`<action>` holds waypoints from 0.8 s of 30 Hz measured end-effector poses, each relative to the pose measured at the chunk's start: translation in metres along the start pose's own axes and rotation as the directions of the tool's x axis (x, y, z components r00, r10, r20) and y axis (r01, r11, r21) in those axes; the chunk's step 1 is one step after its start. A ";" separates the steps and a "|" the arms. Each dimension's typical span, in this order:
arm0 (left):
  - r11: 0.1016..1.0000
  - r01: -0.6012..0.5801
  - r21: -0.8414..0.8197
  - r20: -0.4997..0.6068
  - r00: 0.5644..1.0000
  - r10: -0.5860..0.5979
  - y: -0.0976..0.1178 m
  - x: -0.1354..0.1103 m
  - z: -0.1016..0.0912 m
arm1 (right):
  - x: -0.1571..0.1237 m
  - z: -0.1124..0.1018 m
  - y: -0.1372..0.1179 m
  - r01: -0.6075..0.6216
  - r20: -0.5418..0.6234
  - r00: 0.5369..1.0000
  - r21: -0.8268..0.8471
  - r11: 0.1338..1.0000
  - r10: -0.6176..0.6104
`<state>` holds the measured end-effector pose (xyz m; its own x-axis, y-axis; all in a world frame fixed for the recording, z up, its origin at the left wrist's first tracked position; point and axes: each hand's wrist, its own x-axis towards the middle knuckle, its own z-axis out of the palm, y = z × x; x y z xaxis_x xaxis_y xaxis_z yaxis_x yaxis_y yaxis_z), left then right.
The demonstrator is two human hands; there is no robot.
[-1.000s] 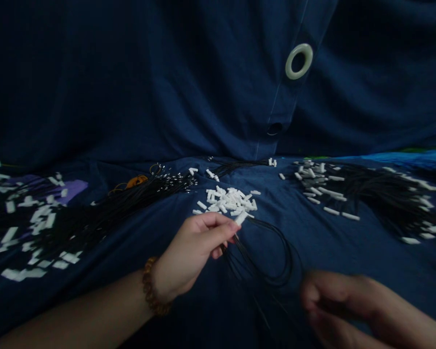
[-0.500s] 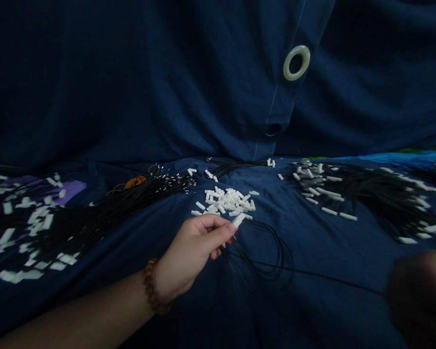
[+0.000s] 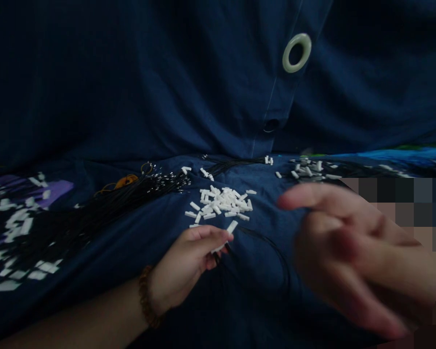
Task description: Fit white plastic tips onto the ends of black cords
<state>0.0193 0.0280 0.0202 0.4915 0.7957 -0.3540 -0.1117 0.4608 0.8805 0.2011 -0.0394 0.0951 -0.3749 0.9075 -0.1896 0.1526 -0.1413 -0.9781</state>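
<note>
My left hand (image 3: 194, 257), with a brown bead bracelet (image 3: 147, 297) on its wrist, pinches a small white plastic connector (image 3: 232, 226) between thumb and fingers. Thin black wires (image 3: 281, 259) hang below the fingers and loop off to the right. Just beyond the fingertips lies a loose pile of white connectors (image 3: 225, 199) on dark blue cloth. At the right, my right hand (image 3: 352, 252) is raised near the camera, blurred by motion. Its fingers are spread apart, and nothing shows between them.
Black wires with white connectors (image 3: 20, 223) spread at the left, over a purple piece (image 3: 60, 191). Bare metal wire ends (image 3: 167, 180) glint beside an orange item (image 3: 127, 180). More connectors (image 3: 308, 168) lie at the back right. A blue curtain with a ring eyelet (image 3: 305, 46) hangs behind.
My right hand has come in from the right edge, its fingers now spread. The wire that ran taut toward it no longer shows. My left hand keeps its pinch, slightly lower.
</note>
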 end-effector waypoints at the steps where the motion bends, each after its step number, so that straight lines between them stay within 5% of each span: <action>1: 1.000 0.006 -0.024 0.007 1.000 -0.006 0.000 0.001 -0.001 | 0.008 0.006 0.002 0.020 0.005 1.000 -0.004 1.000 -0.020; 6: 0.985 0.097 -0.142 0.059 0.994 -0.089 -0.003 0.009 -0.006 | 0.028 0.010 0.033 0.084 -0.143 0.977 -0.420 0.904 -0.157; 9: 0.964 0.139 -0.227 0.021 0.990 -0.137 -0.005 0.011 -0.008 | 0.029 0.006 0.046 0.129 -0.121 0.962 -0.590 0.797 -0.245; 13: 0.942 0.169 -0.291 0.021 0.985 -0.170 -0.006 0.010 -0.008 | 0.031 0.006 0.052 0.153 -0.137 0.936 -0.672 0.724 -0.325; 19: 0.960 0.176 -0.217 0.050 0.984 -0.169 -0.006 0.010 -0.008 | 0.032 0.013 0.058 0.079 -0.114 0.969 -0.698 0.712 -0.219; 24: 0.965 0.192 -0.177 0.063 0.981 -0.184 -0.007 0.008 -0.008 | 0.032 0.016 0.059 0.055 -0.133 0.947 -0.830 0.555 -0.293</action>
<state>0.0165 0.0342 0.0086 0.5575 0.6708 -0.4892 -0.1658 0.6673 0.7260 0.1837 -0.0250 0.0301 -0.2777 0.9534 0.1180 0.8234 0.2995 -0.4821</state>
